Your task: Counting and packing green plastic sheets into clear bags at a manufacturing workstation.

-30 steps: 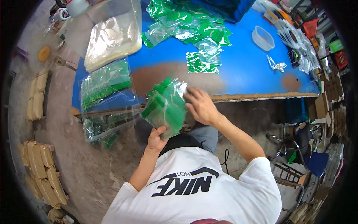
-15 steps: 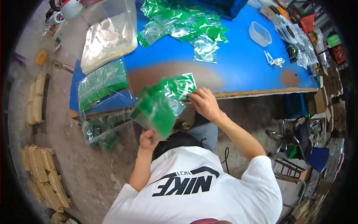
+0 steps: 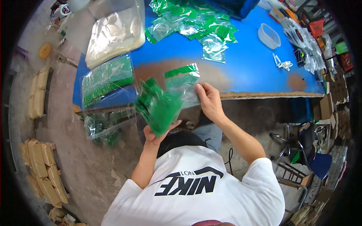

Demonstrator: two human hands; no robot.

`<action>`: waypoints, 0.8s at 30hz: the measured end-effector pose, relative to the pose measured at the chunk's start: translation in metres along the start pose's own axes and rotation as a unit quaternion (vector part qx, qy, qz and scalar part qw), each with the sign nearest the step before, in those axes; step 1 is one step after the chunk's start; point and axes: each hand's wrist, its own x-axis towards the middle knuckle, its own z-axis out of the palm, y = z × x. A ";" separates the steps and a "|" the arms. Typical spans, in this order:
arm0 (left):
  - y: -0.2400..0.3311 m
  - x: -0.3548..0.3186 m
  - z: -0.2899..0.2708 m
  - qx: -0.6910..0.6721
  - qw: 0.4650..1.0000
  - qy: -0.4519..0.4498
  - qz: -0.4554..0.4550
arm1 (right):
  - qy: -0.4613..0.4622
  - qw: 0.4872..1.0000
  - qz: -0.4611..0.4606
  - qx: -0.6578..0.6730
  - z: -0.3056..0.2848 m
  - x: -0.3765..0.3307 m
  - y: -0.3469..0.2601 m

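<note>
My left hand (image 3: pixel 153 138) is closed round the lower end of a fanned bundle of green plastic packets (image 3: pixel 159 111), blurred by motion. Between the thumb and fingers of my right hand (image 3: pixel 212 103) is the edge of a single clear packet with a green band (image 3: pixel 182 78). That packet spreads out just above the bundle, its lower part overlapping it. Left of the bundle, a clear bag filled with a row of green packets (image 3: pixel 109 80) lies over the table's front edge. Across the table is a loose heap of similar green packets (image 3: pixel 188 22).
On the blue table (image 3: pixel 249 71) are a stack of clear plastic bags (image 3: pixel 115 35), a clear plastic tub (image 3: pixel 269 36) and small white pieces (image 3: pixel 283 64). A dark blue bin (image 3: pixel 241 7) stands behind the heap. At the right are a chair (image 3: pixel 320 165) and a small rack (image 3: pixel 292 174).
The single packet in my right hand has swung up and apart from the bundle, showing more of its clear part. My left hand has shifted slightly right with the bundle.
</note>
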 end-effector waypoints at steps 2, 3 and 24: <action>-0.008 0.008 0.008 0.015 1.000 0.016 -0.003 | -0.065 0.997 0.025 -0.022 0.003 0.004 -0.007; -0.009 0.011 0.010 0.031 0.999 0.035 -0.001 | -0.134 0.989 0.051 -0.042 0.002 0.006 -0.009; -0.008 -0.012 -0.006 0.118 0.976 0.179 0.021 | -0.182 0.981 0.018 -0.071 0.015 0.007 -0.004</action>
